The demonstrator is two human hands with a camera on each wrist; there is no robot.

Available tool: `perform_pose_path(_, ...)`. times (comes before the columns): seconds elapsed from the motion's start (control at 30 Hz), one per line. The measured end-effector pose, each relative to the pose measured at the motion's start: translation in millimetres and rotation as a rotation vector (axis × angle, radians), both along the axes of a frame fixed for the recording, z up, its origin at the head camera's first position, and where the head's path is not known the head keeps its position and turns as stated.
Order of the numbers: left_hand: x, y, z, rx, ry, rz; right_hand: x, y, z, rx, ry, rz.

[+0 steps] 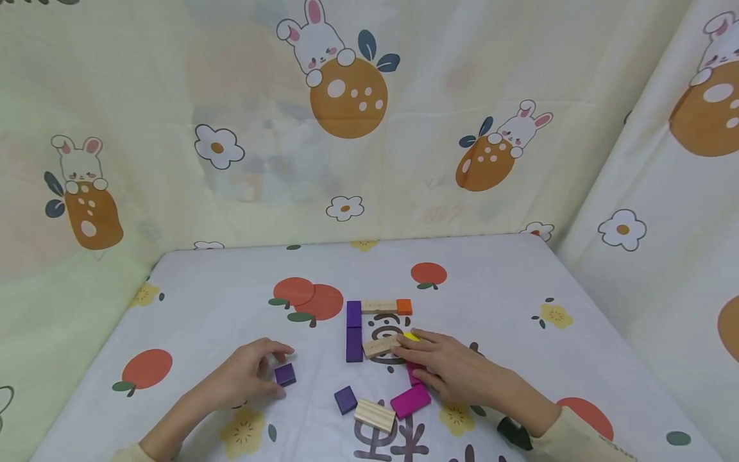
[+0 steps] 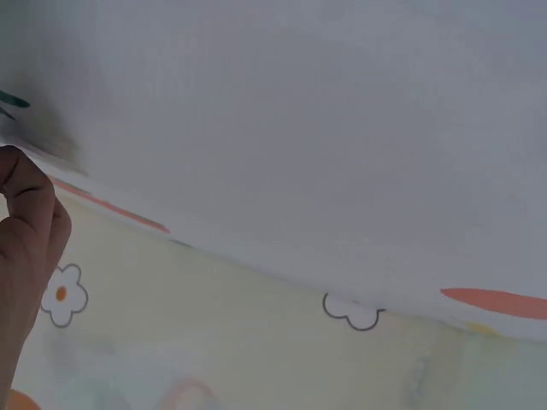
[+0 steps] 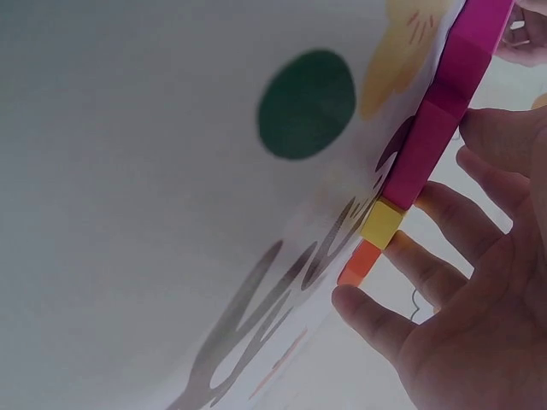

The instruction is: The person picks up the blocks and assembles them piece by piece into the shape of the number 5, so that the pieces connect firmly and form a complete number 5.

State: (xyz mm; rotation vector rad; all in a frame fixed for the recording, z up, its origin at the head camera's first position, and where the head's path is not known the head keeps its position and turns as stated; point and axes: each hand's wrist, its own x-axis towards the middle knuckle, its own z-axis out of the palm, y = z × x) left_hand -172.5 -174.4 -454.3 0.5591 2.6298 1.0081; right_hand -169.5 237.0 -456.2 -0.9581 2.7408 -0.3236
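In the head view, my left hand (image 1: 245,377) is at the left of a small purple cube (image 1: 285,375). Its thumb and fingers stand apart, curving toward the cube. My right hand (image 1: 458,364) spreads its fingers along a yellow block (image 1: 412,336) and a magenta block (image 1: 414,373), partly covering both. In the right wrist view, fingertips meet the side of the magenta block (image 3: 425,145) and the yellow block (image 3: 382,224). Left of that hand, a plain wooden block (image 1: 381,347) reaches from two upright-lined purple blocks (image 1: 354,333) toward the yellow one.
A wooden block (image 1: 378,307) and an orange block (image 1: 404,307) form the far row. Nearer lie another purple cube (image 1: 345,400), a grooved wooden piece (image 1: 375,416) and a tilted magenta block (image 1: 410,402). A printed cloth (image 1: 219,282) covers the table, with a curtain (image 1: 265,186) behind.
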Motion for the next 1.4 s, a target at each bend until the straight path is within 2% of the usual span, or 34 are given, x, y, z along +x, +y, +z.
perform_pose_path(0.23,0.8,3.3,-3.0,-0.064,-0.022,0.062,0.5,-0.1,0.0,-0.001,-0.010,-0.003)
perform_pose_path(0.53,-1.5,2.9,-4.1,-0.034,-0.036,0.075,0.0,0.4,-0.8,-0.004,0.006,0.003)
perform_pose_path(0.8,-5.0,5.4,-3.0,-0.006,0.004,0.028,-0.4,0.0,-1.4,-0.008,-0.012,-0.006)
perform_pose_path(1.07,-7.5,16.8,0.3,0.007,0.021,0.017,0.1,0.3,-1.9,-0.012,-0.006,-0.005)
perform_pose_path(1.27,-6.6,26.6,1.6,0.050,0.048,-0.054,0.0,1.1,-3.4,-0.018,0.001,0.006)
perform_pose_path(1.4,-6.4,35.1,-0.6,0.048,0.050,-0.095,0.3,1.0,-3.4,-0.015,0.005,0.008)
